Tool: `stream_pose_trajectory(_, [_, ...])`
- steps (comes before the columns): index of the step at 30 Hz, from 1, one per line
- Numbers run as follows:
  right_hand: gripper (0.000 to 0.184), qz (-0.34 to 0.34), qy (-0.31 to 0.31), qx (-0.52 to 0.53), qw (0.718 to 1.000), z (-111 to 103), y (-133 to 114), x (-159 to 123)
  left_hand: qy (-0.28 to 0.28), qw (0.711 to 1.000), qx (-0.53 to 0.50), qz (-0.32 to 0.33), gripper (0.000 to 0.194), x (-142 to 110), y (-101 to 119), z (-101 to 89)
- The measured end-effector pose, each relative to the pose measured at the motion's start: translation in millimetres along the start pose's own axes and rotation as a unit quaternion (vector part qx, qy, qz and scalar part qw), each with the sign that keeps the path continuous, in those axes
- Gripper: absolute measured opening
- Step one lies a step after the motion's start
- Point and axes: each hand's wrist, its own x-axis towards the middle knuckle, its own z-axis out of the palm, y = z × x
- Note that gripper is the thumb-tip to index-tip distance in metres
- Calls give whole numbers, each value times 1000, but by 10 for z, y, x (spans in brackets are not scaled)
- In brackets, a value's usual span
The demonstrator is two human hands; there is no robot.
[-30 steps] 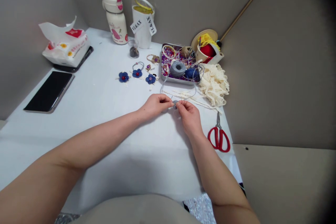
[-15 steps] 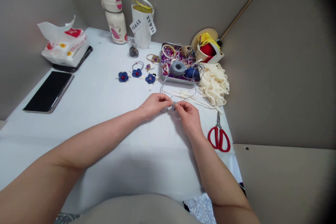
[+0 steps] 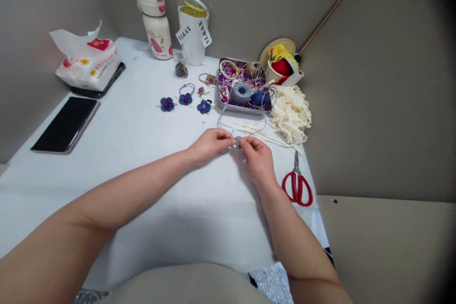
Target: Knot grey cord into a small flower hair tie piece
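Between my two hands is a small piece of grey cord work, pinched from both sides. My left hand grips its left edge with thumb and forefinger. On the other side, the fingertips of my right hand press together on it. Loops of grey cord run from there up toward a grey cord spool in the metal tin. Fingers hide part of the piece, so its exact shape is unclear. Cream lace strips lie just beyond my right hand.
Red-handled scissors lie at the right edge, below a heap of cream lace. Blue fabric flowers sit left of the tin. Farther off stand a bottle and a white holder. A phone and tissue pack are left.
Both hands have shifted very slightly to the right. The grey piece between the fingertips has turned a little and shows more of its face.
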Motion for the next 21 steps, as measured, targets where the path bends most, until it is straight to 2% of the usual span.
stream_pose_trajectory(4, [18, 25, -28, 13, 999, -27, -16, 16, -4, 1000, 7, 8, 20, -2, 8, -5])
stream_pose_trajectory(9, [17, 44, -47, -5, 998, -80, -45, 28, -32, 997, 63, 27, 19, -1, 18, -30])
stream_pose_trajectory(13, [19, 33, -49, -13, 998, -84, -59, 17, -28, 995, 89, 21, 21, -8, 35, -27])
stream_pose_trajectory(21, [21, 26, -47, 1, 999, -53, -18, 5, -23, 997, 70, 5, 19, -6, 41, -19])
